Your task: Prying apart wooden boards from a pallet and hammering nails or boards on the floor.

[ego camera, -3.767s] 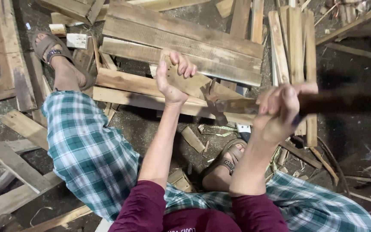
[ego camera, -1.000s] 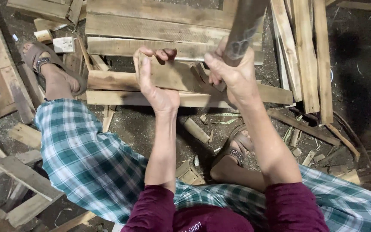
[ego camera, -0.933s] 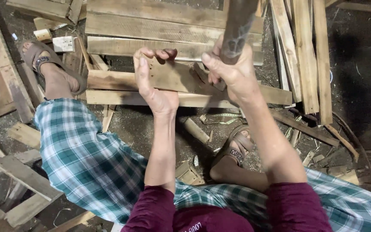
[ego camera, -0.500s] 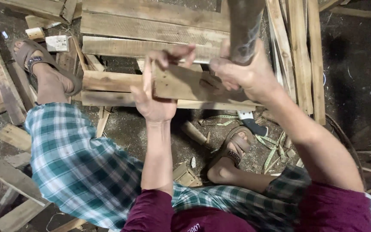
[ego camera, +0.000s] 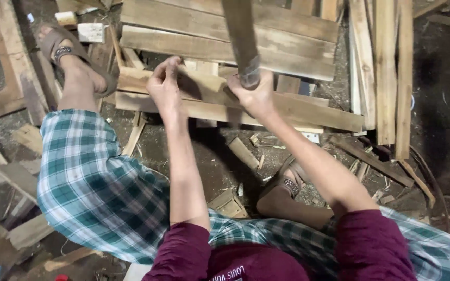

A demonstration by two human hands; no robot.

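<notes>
A dark dirt floor (ego camera: pixel 444 78) lies strewn with wood chips and offcuts. Weathered planks (ego camera: pixel 381 62) pile along its far edge; wooden frames (ego camera: pixel 6 78) rest at its left edge.

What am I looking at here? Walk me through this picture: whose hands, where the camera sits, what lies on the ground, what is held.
The camera sits on a person's head and looks down at their own arms and legs. The left hand rests on a pale, rough wooden plank frame lying on the dirt floor. The right hand grips a thick, dark wooden handle that points up toward the camera; its far end is out of view. Loose wooden slats and offcuts lie around. The person wears green checked cloth and brown sandals.
</notes>
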